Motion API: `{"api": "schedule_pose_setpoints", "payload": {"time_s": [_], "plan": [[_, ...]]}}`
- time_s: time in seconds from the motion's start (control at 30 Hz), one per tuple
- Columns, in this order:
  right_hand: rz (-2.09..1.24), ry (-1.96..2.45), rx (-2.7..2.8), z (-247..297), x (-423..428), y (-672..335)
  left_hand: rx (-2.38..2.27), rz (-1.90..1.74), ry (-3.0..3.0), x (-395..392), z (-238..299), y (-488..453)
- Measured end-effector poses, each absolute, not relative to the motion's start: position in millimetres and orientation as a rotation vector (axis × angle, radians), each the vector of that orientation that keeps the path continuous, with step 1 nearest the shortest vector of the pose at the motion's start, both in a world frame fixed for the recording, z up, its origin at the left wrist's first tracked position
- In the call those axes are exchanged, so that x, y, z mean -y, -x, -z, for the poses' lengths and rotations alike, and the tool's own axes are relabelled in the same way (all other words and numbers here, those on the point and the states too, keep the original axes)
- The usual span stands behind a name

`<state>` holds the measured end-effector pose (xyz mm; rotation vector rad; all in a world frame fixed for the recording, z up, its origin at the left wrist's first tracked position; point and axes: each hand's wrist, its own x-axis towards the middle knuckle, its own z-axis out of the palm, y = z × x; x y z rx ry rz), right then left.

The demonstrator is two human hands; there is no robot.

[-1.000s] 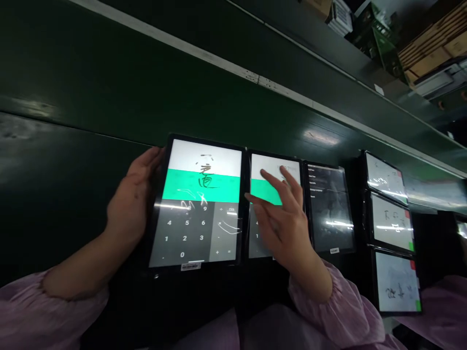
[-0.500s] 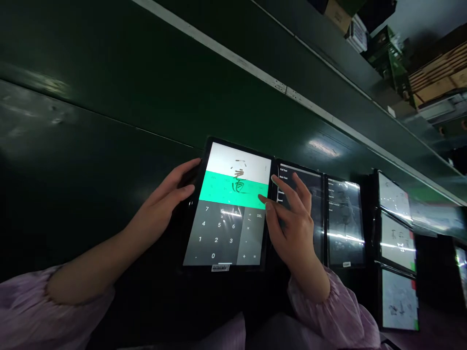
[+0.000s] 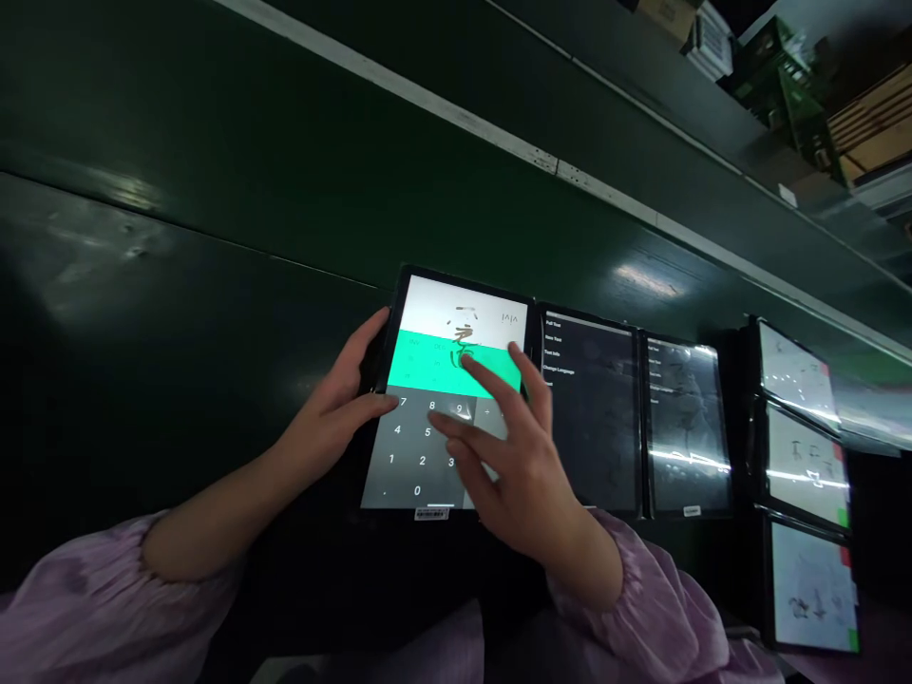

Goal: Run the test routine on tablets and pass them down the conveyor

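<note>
A tablet [image 3: 420, 454] lies before me with a calculator on its lit screen: a white band on top, a green band below it, grey number keys at the bottom. Dark brush-like marks cross the white and green bands. At its left edge, my left hand [image 3: 338, 389] grips the frame, thumb on the screen near the 7 key. My right hand [image 3: 520, 456] is over the right half of the screen with fingers apart, holding nothing. Its index fingertip is on the green band and another fingertip is by the 8 key. Several right-side keys are hidden beneath this hand.
Right of the tablet stand a dark-screened tablet with a text menu [image 3: 588, 427] and another dark one [image 3: 688, 437]. Farther right, white-screened tablets [image 3: 805, 465] form a column. Green metal panels with a pale strip [image 3: 427, 90] run behind; boxes [image 3: 666, 14] sit at upper right.
My right hand has moved left from the tablet's right edge across the keys. My left thumb has come onto the screen. Small dark characters now show in the white band's right end.
</note>
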<state>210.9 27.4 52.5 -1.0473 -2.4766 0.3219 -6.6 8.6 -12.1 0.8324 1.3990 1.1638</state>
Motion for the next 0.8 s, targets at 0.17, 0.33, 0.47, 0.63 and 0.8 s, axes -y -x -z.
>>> {"api": "schedule_pose_setpoints", "payload": {"time_s": [0.17,0.33,0.47,0.63,0.8], "plan": [[-0.355,1.089,2.487,-51.2,-23.3,-206.0,-1.495,-1.052,-0.964,-10.7,12.7,8.3],[-0.081,1.270,2.273,-47.3,-32.9,-230.8,-1.471,-1.125,-0.908,-9.7,16.6,8.6],[-0.036,1.322,2.263,-37.0,-35.7,-234.3,-1.422,-1.148,-0.786,-11.3,9.7,6.9],[-0.065,1.257,2.377,-33.4,-35.7,-227.1,-1.449,-1.136,-0.775,-14.4,-2.4,3.0],[-0.037,1.316,2.294,-36.1,-39.5,-234.2,-1.447,-1.142,-0.761,-15.7,-2.1,3.5]]}}
